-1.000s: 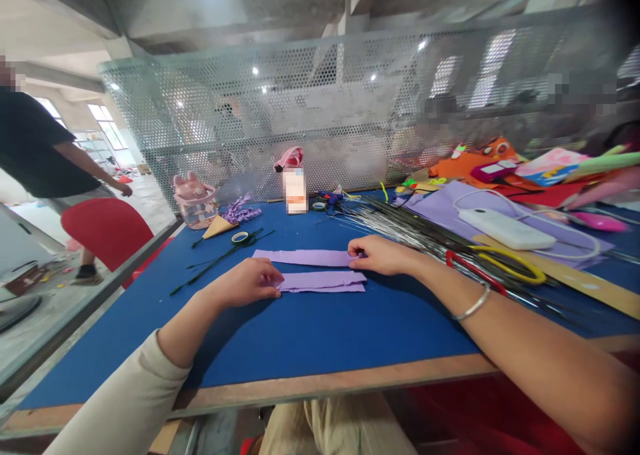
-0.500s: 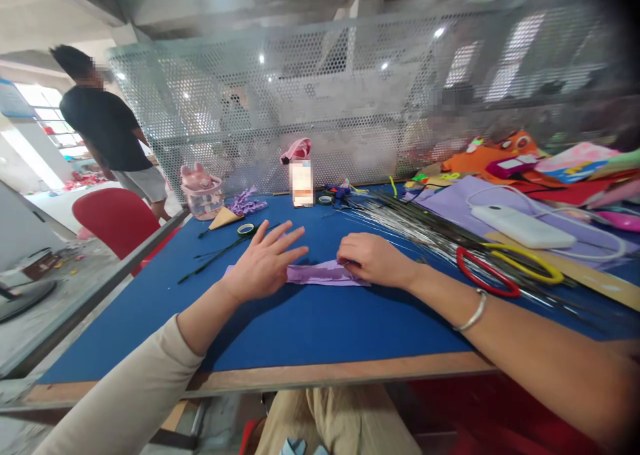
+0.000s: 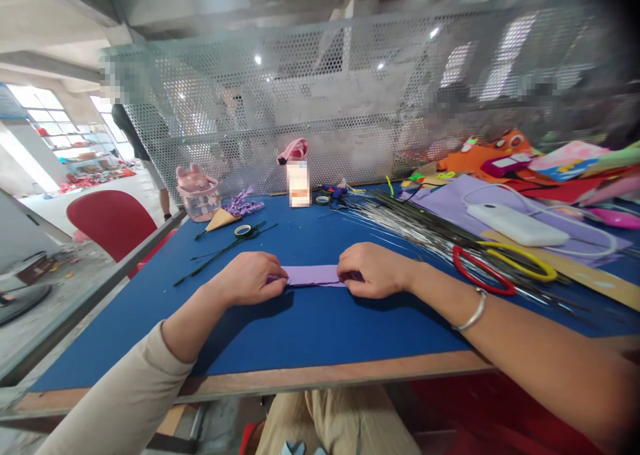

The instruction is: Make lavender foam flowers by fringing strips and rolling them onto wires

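Observation:
A flat purple strip, folded paper or felt by its look, stretches between my two hands above the blue tabletop. My left hand pinches its left end, fingers curled over the edge. At the other end, my right hand grips the strip between thumb and bent fingers; a silver bangle circles that wrist. Left of the strip lie dark green wrapped stems and a small roll of tape. The strip's ends are hidden under my fingers.
On the right lie scissors with red and yellow handles, a bundle of wires, purple sheets and a white power bank. At the back stand a phone and a pink cup. A person is beyond the mesh panel.
My left hand has gone from spread fingers over the strip to pinching its left end. The strip now looks straighter. The person at left has moved behind the mesh.

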Motion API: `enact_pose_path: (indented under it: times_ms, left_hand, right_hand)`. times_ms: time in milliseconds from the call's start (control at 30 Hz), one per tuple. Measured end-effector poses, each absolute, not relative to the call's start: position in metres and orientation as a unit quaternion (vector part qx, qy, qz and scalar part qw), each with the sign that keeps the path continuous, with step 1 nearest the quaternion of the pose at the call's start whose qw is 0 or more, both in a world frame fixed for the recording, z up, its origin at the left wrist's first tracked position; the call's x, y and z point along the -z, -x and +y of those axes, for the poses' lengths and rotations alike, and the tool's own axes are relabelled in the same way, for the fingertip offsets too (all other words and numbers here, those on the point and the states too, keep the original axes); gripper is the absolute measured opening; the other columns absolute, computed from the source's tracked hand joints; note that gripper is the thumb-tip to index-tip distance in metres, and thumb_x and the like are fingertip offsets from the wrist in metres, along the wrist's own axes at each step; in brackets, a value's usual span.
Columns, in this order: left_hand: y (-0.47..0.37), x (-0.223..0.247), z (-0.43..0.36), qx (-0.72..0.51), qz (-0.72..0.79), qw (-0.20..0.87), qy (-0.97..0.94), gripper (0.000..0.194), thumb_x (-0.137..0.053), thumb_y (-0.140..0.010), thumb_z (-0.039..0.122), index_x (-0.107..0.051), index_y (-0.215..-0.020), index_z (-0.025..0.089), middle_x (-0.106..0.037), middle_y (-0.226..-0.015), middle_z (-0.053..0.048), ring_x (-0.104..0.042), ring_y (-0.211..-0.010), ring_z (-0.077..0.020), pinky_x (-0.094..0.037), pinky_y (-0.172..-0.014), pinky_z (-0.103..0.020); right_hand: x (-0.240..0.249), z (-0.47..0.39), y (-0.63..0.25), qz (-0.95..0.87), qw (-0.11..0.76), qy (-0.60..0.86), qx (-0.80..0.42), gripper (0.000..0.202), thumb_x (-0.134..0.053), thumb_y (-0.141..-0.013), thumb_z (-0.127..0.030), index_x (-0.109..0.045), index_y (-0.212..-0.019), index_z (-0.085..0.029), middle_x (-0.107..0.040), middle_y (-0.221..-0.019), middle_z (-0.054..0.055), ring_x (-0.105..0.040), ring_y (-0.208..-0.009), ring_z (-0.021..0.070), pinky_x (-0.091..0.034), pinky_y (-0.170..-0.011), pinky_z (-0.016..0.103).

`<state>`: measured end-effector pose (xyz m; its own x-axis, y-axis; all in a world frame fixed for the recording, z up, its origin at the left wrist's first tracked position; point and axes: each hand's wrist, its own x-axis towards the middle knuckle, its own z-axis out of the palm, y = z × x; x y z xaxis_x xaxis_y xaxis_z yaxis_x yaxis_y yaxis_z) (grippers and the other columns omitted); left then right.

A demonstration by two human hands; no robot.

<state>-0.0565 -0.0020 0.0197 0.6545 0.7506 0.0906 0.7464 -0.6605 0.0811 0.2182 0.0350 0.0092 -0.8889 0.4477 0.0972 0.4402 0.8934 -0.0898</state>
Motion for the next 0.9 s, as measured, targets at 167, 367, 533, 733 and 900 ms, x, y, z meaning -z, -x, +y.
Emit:
enact_pose_path:
  times_ms: [167,367,533,733,900]
  left_hand:
    - [0.056,-0.019,0.002,-0.094,0.451,0.03,-0.887,0.046,-0.038,-0.091,0.047,-0.06,-0.12,0.019,-0.063,-0.115,-0.01,-0.057,-0.104,-0.0235,-0.042,-0.09,-0.034]
    - [0.069,-0.015,0.007,-0.036,0.487,0.123,-0.864,0.044,-0.066,-0.07,0.053,-0.065,-0.099,0.021,-0.066,-0.094,-0.004,-0.061,-0.08,-0.0194,-0.045,-0.07,-0.027]
    - [0.075,-0.018,0.009,-0.025,0.509,0.124,-0.851,0.018,-0.065,-0.074,0.03,-0.068,-0.089,0.019,-0.066,-0.091,-0.004,-0.061,-0.082,-0.0177,-0.044,-0.071,-0.025]
    - [0.078,-0.015,0.016,-0.077,0.491,0.061,-0.866,0.038,-0.05,-0.085,0.049,-0.069,-0.095,0.018,-0.066,-0.1,-0.009,-0.06,-0.088,-0.0203,-0.045,-0.079,-0.03]
    - [0.078,-0.005,0.022,-0.052,0.454,0.085,-0.885,0.051,-0.059,-0.081,0.043,-0.055,-0.125,0.018,-0.06,-0.118,-0.012,-0.056,-0.105,-0.0238,-0.042,-0.091,-0.034]
  right_hand:
    - [-0.009,0.037,-0.219,-0.953,0.082,0.284,-0.067,0.025,-0.044,-0.088,-0.026,-0.068,-0.084,-0.018,-0.07,-0.075,0.005,-0.06,-0.066,0.0154,-0.035,-0.062,0.025]
    - [-0.006,0.038,-0.218,-0.946,0.063,0.304,-0.093,0.014,-0.058,-0.081,-0.029,-0.068,-0.084,-0.019,-0.069,-0.073,0.003,-0.058,-0.062,0.0141,-0.034,-0.058,0.024]
    - [-0.008,0.039,-0.218,-0.941,0.062,0.304,-0.132,0.016,-0.056,-0.082,-0.029,-0.068,-0.086,-0.018,-0.068,-0.073,0.003,-0.055,-0.061,0.0131,-0.035,-0.057,0.023]
    - [-0.005,0.044,-0.219,-0.937,0.054,0.307,-0.156,0.017,-0.053,-0.085,-0.027,-0.068,-0.086,-0.018,-0.067,-0.075,0.003,-0.056,-0.064,0.0137,-0.036,-0.06,0.024]
    - [-0.005,0.043,-0.218,-0.937,0.093,0.323,-0.099,0.023,-0.061,-0.078,-0.028,-0.065,-0.097,-0.017,-0.063,-0.097,0.008,-0.057,-0.083,0.019,-0.04,-0.071,0.027]
